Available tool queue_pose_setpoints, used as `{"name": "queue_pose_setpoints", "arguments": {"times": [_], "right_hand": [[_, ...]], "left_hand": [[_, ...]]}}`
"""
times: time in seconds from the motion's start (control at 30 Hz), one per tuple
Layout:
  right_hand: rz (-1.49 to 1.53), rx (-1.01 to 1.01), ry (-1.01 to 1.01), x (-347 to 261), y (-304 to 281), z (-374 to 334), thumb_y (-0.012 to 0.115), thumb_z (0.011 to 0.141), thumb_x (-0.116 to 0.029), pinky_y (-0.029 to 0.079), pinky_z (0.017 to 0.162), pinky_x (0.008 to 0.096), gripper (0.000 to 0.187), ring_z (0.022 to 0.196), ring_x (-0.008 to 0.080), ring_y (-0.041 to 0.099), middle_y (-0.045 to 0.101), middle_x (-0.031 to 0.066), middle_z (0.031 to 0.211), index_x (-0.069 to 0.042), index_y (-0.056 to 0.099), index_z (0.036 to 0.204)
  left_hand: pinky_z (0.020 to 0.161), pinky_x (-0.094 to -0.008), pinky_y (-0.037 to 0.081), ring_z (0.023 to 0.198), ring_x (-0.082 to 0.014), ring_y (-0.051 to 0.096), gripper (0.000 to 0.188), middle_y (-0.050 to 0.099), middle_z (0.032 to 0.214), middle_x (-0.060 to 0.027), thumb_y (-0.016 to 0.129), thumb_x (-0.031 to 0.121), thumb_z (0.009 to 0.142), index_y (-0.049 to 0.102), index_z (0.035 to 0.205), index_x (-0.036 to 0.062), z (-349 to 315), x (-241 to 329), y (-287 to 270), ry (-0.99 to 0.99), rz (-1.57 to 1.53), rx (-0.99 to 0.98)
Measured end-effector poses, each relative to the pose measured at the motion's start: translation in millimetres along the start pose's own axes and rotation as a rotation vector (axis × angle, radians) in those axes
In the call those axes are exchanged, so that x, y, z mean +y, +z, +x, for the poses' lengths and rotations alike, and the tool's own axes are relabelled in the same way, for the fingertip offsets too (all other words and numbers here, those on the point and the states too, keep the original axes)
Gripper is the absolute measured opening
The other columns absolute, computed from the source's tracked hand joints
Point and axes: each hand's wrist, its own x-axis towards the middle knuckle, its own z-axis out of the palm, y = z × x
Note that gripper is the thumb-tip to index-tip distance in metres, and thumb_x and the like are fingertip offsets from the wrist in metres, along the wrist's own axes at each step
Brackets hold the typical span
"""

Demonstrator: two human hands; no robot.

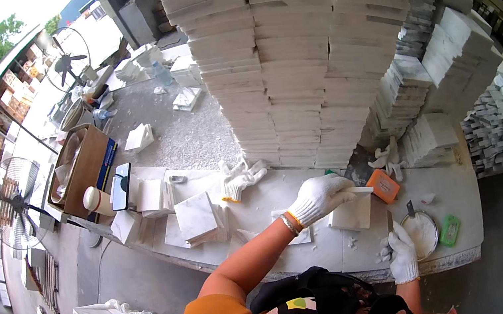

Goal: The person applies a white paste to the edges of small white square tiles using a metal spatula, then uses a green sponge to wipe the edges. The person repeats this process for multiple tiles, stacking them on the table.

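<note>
My left hand (321, 198), in a white knitted glove, grips a white stone tile (359, 190), seen nearly edge-on. Below it, another pale tile (352, 214) rests on the worktable. A flat-bladed scraper (389, 221) stands up from my right hand (403, 252), also gloved, whose fingers are closed round it. Just right of that hand is a round metal bowl (422, 240) of white paste, with a second blade (411, 208) at its far rim. Beside the bowl lies a green box (451, 231); an orange box (383, 186) is behind the tiles.
Tall stacks of white stone tiles (287, 56) rise at the table's back. Left of my arm are more marble tiles (197, 216), a loose glove (240, 176), a phone (121, 186), a cup (96, 200) and a cardboard box (80, 167). A fan (19, 203) stands further left.
</note>
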Motion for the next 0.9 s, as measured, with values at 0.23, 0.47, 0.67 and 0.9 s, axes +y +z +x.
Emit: {"name": "queue_pose_setpoints", "arguments": {"times": [0.23,0.47,0.67,0.9], "right_hand": [[-0.083,0.022,-0.039,-19.6,9.6,-13.4,0.056,0.102,-0.02,0.041,0.053,0.022,0.047,0.062,0.0085,0.052,0.056,0.0,0.079,-0.007,0.047,0.146],[-0.15,0.055,-0.092,-7.2,-2.4,-19.9,0.057,0.102,-0.019,0.044,0.055,0.0236,0.04,0.062,0.0113,0.055,0.061,0.0042,0.081,-0.003,0.051,0.138],[-0.072,0.045,-0.064,-11.3,-5.8,-16.6,0.058,0.102,-0.021,0.046,0.056,0.0255,0.02,0.065,0.0138,0.058,0.062,0.0055,0.081,-0.005,0.057,0.113],[-0.131,0.036,-0.094,-12.0,-1.5,-14.4,0.055,0.104,-0.025,0.045,0.057,0.0267,0.015,0.067,0.0139,0.057,0.059,0.0022,0.081,-0.01,0.054,0.106]], "left_hand": [[0.078,-0.0384,0.054,0.089,-0.0318,0.067,0.035,0.07,0.099,-0.0086,0.074,0.035,0.084,0.073,0.11,0.0126,-0.1,11.6,8.1,0.125,-0.112,-0.085],[0.082,-0.0388,0.053,0.094,-0.0314,0.067,0.033,0.071,0.102,-0.0096,0.076,0.031,0.083,0.073,0.11,0.0121,5.8,3.2,12.4,0.111,-0.199,-0.153],[0.083,-0.0362,0.053,0.092,-0.0279,0.069,0.035,0.072,0.098,-0.0108,0.077,0.034,0.081,0.072,0.108,0.0125,-6.3,2.0,14.8,-0.066,-0.438,-0.002],[0.084,-0.03,0.052,0.092,-0.013,0.065,0.037,0.072,0.098,-0.0062,0.08,0.026,0.084,0.069,0.113,0.0053,-13.1,3.9,20.0,-0.272,-0.725,-0.102]]}}
